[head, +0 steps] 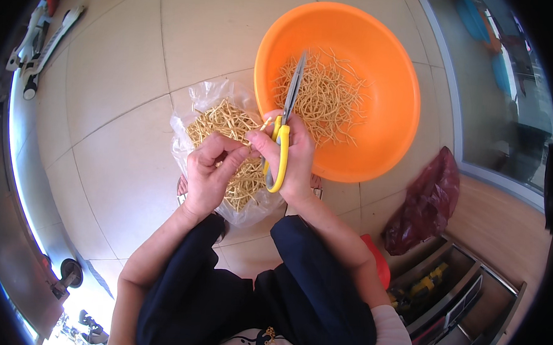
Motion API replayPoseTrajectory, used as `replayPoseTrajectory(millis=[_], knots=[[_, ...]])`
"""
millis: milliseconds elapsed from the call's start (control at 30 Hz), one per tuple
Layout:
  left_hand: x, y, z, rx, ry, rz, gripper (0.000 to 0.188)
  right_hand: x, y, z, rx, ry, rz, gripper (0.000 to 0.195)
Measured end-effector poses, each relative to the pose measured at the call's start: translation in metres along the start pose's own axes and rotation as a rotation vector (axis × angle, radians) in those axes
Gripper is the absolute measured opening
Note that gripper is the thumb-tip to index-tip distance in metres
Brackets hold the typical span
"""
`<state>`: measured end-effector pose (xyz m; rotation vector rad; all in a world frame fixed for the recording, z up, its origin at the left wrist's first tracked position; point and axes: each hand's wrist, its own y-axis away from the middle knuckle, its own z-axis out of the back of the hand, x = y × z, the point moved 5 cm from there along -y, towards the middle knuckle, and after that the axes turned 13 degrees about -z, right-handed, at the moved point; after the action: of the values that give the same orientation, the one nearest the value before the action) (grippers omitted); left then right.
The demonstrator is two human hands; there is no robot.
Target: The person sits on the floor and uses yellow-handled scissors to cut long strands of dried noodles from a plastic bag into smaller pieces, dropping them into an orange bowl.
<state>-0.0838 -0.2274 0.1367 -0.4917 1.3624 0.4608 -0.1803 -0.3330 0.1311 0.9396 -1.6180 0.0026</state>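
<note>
Between my knees and the basin lies a clear plastic bag [182, 145] with a heap of pale, thin dried roots or stems [225, 121] in it. Above this heap, my left hand [215, 170] pinches the end of one piece between thumb and forefinger. My right hand [292, 154] holds yellow-handled scissors [284, 145] across the palm, blades together and pointing away from me. Its thumb and fingertips are also at a short pale piece [266, 124]. Under and beyond the blades, a tangle of thinner pieces [323, 100] lies in an orange plastic basin [393, 99].
A crumpled dark red plastic bag [425, 206] lies to the right, by an open drawer unit [458, 259] with yellow-and-black items inside. Behind it stands a glass panel [501, 113] in a metal frame. A caster wheel [71, 273] is at the lower left, on the tiled floor [118, 82].
</note>
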Motion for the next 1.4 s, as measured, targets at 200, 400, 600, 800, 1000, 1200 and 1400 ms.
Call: replayPoseTrajectory(millis=[200, 400, 600, 800, 1000, 1200, 1400], knots=[[0.028, 0.000, -0.002, -0.096, 0.532, 0.549, 0.018, -0.006, 0.003, -0.004, 0.100, 0.024, -0.016, 0.034], [-0.013, -0.016, -0.002, 0.160, 0.370, 0.216, 0.031, 0.030, -0.005, 0.017, -0.058, -0.087, 0.033, 0.034], [-0.033, -0.024, 0.011, 0.219, 0.134, 0.141, 0.018, 0.074, 0.009, 0.021, -0.059, 0.014, 0.182, 0.038], [-0.013, -0.020, 0.010, 0.071, 0.410, 0.373, 0.024, 0.033, -0.007, 0.024, 0.064, 0.158, 0.096, 0.041], [0.016, -0.018, 0.020, -0.098, 0.890, 0.424, 0.020, 0.013, 0.011, 0.046, 0.041, -0.155, -0.121, 0.033], [0.027, -0.020, 0.013, -0.148, 0.950, 0.445, 0.018, -0.027, 0.058, 0.032, 0.355, 0.356, -0.348, 0.038], [0.021, -0.020, 0.006, -0.138, 0.989, 0.446, 0.020, -0.012, 0.050, 0.034, 0.253, 0.195, -0.389, 0.035]])
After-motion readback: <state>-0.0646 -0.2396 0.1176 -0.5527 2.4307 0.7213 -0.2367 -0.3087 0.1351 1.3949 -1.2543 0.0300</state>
